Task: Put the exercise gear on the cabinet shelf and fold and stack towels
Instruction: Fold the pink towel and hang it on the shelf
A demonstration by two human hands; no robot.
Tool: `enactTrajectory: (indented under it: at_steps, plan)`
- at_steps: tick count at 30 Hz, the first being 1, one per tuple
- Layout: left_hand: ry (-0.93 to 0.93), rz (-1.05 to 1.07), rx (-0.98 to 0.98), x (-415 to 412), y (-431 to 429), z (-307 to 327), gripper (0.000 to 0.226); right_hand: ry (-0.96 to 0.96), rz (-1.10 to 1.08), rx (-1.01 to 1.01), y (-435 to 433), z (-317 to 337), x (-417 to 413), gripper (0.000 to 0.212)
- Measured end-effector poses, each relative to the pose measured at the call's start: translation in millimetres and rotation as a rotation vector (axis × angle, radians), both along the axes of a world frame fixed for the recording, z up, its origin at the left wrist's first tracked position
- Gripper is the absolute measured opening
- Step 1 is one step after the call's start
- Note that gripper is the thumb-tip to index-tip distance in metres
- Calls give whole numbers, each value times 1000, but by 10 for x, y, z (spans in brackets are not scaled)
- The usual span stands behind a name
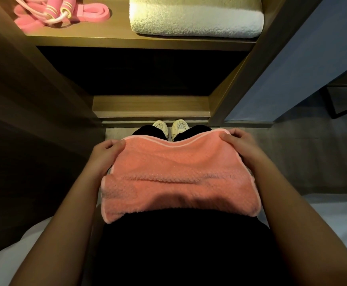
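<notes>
A folded salmon-pink towel (pixel 174 176) lies across my lap against my black clothes. My left hand (pixel 106 153) grips its far left corner, thumb on top. My right hand (pixel 238 145) grips the far right corner the same way. On the wooden cabinet shelf (pixel 114 39) above, a pink jump rope (pixel 55 9) with its pink handles rests on a pink resistance band (pixel 90 14) at the left. A folded cream-white towel (pixel 195 17) sits on the shelf's right side.
Below the shelf is a dark cabinet opening (pixel 139 71) with a wooden base ledge (pixel 150 106). My pale shoes (pixel 170 126) stand on the floor before it. A blue wall (pixel 304 58) is at the right, white bedding (pixel 333 213) beside me.
</notes>
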State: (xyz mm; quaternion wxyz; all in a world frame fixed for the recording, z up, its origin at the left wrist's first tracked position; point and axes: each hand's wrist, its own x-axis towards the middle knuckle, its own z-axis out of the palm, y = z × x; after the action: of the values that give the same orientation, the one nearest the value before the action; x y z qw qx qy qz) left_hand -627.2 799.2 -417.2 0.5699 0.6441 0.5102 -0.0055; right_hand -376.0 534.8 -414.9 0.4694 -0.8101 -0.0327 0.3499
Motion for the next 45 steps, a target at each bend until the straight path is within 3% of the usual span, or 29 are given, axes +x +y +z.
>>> enactTrajectory:
  at_steps: [10,17,27,31,36,40,45]
  plan:
    - [1,81,61,29,72,-70,5,189,-71,-46,-54,-111,128,8]
    - [57,-110,-39,9,133,-38,11,326,-7,-75,-105,-85,178,13]
    - [-300,85,191,149,60,495,19,-25,-132,167,-5,394,222,11]
    - [-474,14,262,237,104,1000,16,-140,-69,302,47,869,308,20]
    - [-555,-28,407,454,309,1706,15,-257,-72,519,128,1539,487,21]
    - [-762,74,451,694,453,2278,12,-364,-75,651,244,2118,601,21]
    - [-912,-78,604,1005,347,2721,14,-379,149,812,406,2646,495,19]
